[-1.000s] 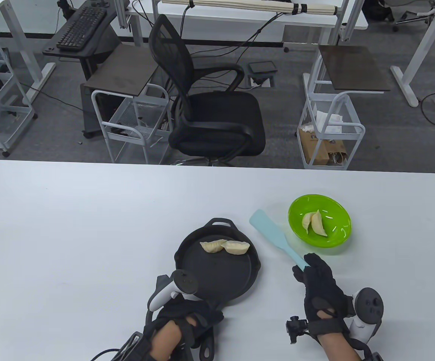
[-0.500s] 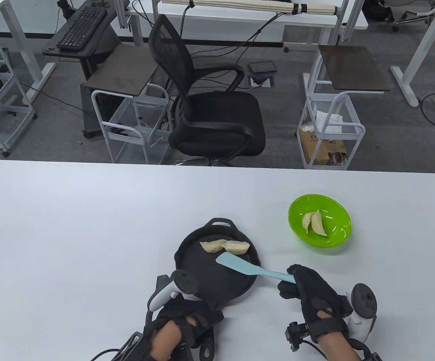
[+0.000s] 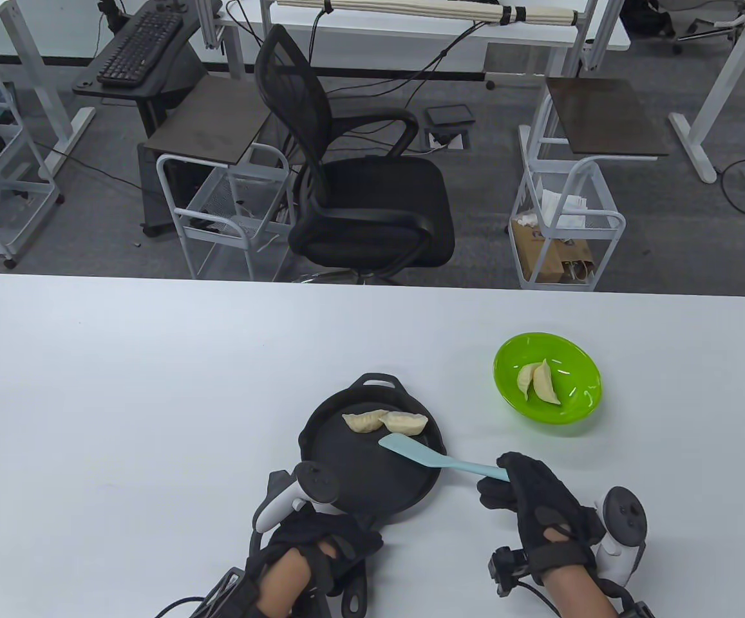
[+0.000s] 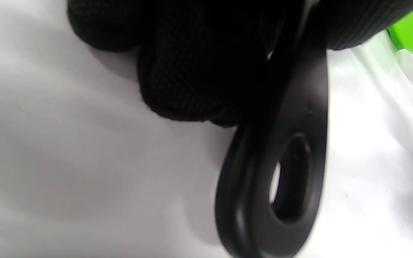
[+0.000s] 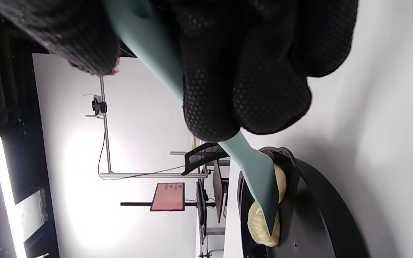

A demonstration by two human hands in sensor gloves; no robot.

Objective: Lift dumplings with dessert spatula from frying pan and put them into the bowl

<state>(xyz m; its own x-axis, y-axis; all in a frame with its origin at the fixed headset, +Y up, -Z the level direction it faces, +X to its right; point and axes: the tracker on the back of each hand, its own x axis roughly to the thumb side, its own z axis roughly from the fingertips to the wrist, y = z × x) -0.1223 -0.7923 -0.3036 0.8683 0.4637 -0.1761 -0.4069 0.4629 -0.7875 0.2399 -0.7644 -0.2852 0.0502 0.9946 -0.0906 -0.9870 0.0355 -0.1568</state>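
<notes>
Table view: right hand [image 3: 543,499] holds spatula [image 3: 440,458] beside pan [image 3: 372,483] dumplings [image 3: 385,421]

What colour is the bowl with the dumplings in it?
The bowl is bright lime green. It shows best in the table view.

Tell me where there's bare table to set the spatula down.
Bare table runs wide left of the frying pan, and behind the pan and green bowl. The strip between pan and bowl is narrow. The near edge is crowded by the left hand and right hand.
</notes>
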